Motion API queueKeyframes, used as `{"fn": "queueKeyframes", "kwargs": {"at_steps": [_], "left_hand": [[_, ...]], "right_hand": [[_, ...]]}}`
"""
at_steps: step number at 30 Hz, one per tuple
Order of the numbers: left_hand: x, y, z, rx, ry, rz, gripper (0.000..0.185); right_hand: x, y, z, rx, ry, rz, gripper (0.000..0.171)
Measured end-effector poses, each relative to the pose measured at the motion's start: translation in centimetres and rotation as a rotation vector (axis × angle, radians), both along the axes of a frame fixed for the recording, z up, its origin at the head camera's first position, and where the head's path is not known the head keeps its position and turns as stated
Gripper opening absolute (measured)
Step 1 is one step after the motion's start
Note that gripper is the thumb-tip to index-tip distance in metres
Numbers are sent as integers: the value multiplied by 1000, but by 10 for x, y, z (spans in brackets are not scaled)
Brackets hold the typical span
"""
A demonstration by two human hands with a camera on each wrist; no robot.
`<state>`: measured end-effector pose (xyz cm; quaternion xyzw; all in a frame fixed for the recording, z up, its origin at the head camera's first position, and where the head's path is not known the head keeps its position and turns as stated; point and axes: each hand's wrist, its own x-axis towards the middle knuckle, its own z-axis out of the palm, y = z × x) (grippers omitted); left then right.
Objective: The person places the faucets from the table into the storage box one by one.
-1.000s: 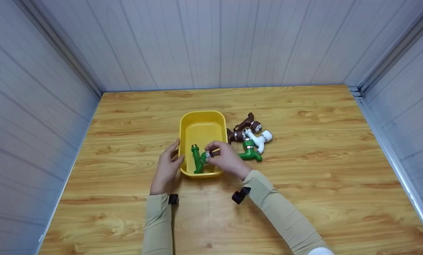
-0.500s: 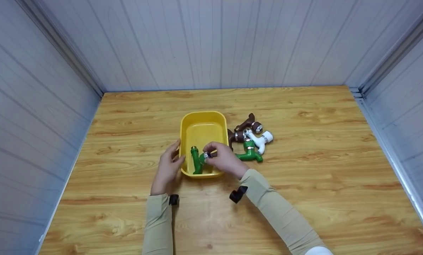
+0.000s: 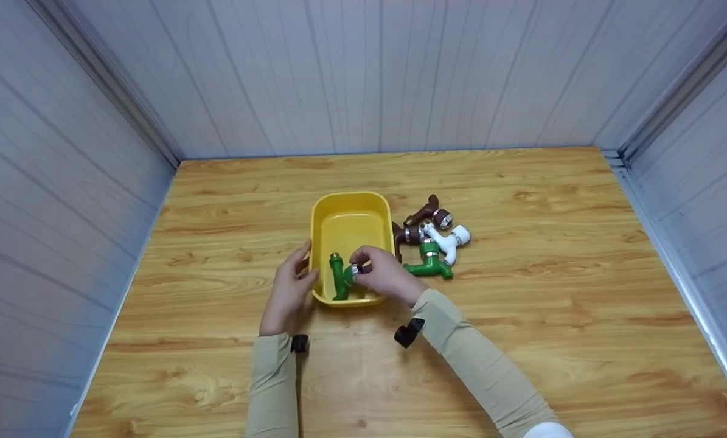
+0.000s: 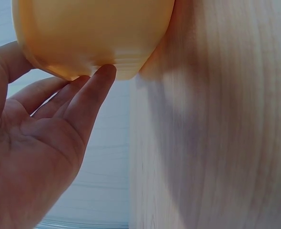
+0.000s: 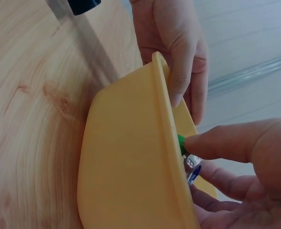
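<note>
Green plastic tap [image 3: 340, 277] in the yellow plastic tub [image 3: 350, 207] looks light, rigid; right hand [image 3: 387, 277] pinches its metal-ringed end, left hand [image 3: 287, 292] lies flat-fingered against the tub.

brown tap [image 3: 421, 222], white tap [image 3: 445, 238] and second green tap [image 3: 429, 264] clustered together on wooden table [image 3: 552, 255], grey panelled walls [image 3: 363, 73]

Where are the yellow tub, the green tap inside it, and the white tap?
yellow tub [image 3: 350, 201]: head view, far rim.
green tap [image 3: 337, 275]: head view, upright body.
white tap [image 3: 449, 239]: head view, middle of its body.
</note>
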<state>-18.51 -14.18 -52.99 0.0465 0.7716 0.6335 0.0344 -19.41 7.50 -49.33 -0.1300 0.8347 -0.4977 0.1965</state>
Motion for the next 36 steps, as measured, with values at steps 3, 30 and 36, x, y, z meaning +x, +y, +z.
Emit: {"fn": "queueKeyframes", "kwargs": {"at_steps": [3,30,36], "left_hand": [[1,1,0,7,-12,5,58],[5,2,11,20,1,-25,58],[0,0,0,-4,-4,0,59]], "right_hand": [[-1,0,0,6,-19,1,29],[-9,-8,3,-260,-364,-189,46],[-11,-9,2,-320,-403,-204,49]]}}
